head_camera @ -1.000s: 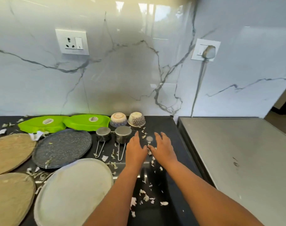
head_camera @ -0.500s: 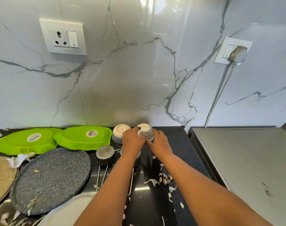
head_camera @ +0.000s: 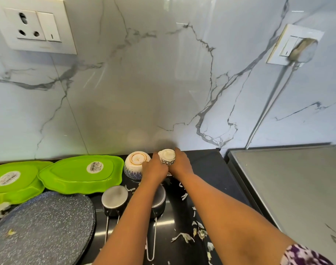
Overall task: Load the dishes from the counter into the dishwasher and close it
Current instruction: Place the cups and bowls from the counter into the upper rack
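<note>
A glossy white marble wall [head_camera: 144,83] with grey veins rises behind the black tabletop [head_camera: 201,165], and all places here are given from the patterned bowl [head_camera: 166,156] at the foot of that wall. You have that bowl between your two hands: your left hand [head_camera: 153,170] cups its left side and your right hand [head_camera: 179,163] its right side, the fingers of both curled round it, one right fingertip over its far edge. The bowl is upside down, its pale round foot facing up and its opening facing the tabletop; it is round, glazed ceramic with a dark blue net pattern on the wall. Just left of it a second bowl [head_camera: 135,165] stands overturned too, with a gold ring on its foot. Nearer you from the bowl, two small steel pans [head_camera: 114,197] with wire handles sit upside down. Farther left lie two bright green plastic trays [head_camera: 81,174] and a speckled grey plate [head_camera: 42,226].
</note>
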